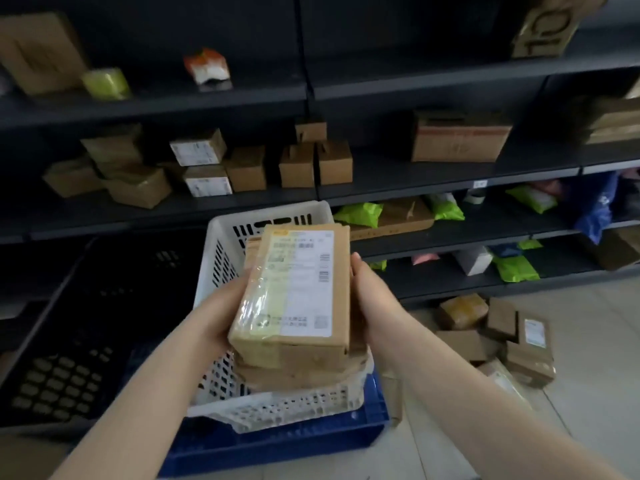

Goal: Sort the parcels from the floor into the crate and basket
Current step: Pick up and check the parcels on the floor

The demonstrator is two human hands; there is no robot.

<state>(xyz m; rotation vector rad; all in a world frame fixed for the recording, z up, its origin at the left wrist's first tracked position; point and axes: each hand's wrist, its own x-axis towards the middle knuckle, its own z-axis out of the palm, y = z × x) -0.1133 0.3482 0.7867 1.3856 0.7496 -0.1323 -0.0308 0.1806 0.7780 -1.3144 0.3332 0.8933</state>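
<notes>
I hold a brown cardboard parcel [294, 289] with a white shipping label between both hands, above the white perforated basket [221, 244]. My left hand [221, 310] grips its left side and my right hand [372, 299] presses its right side. Another brown parcel [298, 375] lies inside the basket under the held one. The basket sits on a blue crate [277, 441]. A pile of several brown parcels [495, 334] lies on the tiled floor to the right.
A black crate [69, 341] stands to the left of the basket. Dark shelving [381, 188] behind holds cardboard boxes and green, pink and blue mailer bags. Light floor tiles [588, 393] spread out at the right.
</notes>
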